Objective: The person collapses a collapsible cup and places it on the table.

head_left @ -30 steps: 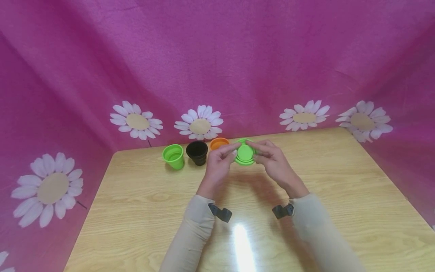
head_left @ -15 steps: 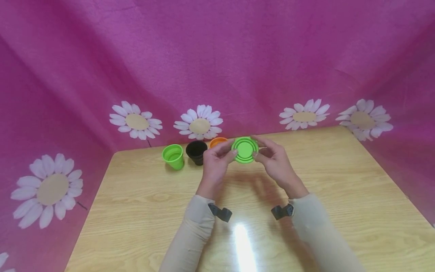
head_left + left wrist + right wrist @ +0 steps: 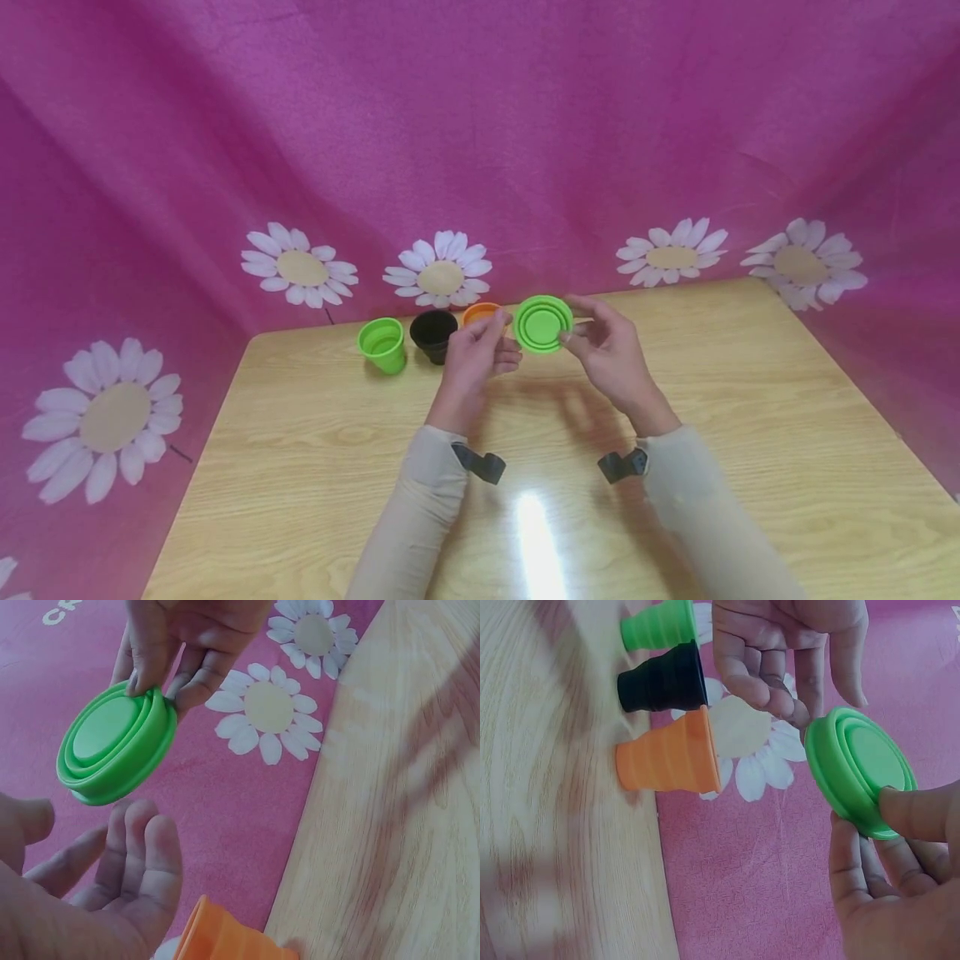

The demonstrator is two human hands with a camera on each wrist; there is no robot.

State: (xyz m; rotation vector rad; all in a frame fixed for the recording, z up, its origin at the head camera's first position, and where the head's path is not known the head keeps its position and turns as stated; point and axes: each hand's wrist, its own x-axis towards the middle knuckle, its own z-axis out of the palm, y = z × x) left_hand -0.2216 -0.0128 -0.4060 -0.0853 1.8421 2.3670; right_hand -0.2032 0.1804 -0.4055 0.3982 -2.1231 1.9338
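A bright green collapsible cup (image 3: 543, 325), pressed flat into concentric rings, is held up above the table. My right hand (image 3: 615, 358) pinches its right edge, the thumb on the ringed face and the fingers behind, as the right wrist view shows on the flat green cup (image 3: 862, 772). My left hand (image 3: 472, 358) is just to the left of the cup with its fingers loosely bent and nothing in them. In the left wrist view the left fingertips (image 3: 161, 840) lie below the rim of the green cup (image 3: 112, 742).
Along the back edge of the wooden table (image 3: 330, 467) stand three expanded cups: a green one (image 3: 383, 346), a black one (image 3: 435, 337) and an orange one (image 3: 667, 754), partly behind my left hand in the head view. A pink flowered cloth (image 3: 525, 150) hangs behind.
The left hand has let go of the flattened green cup and drawn back to the left. The right hand alone keeps hold of it, now tilted and slightly higher.
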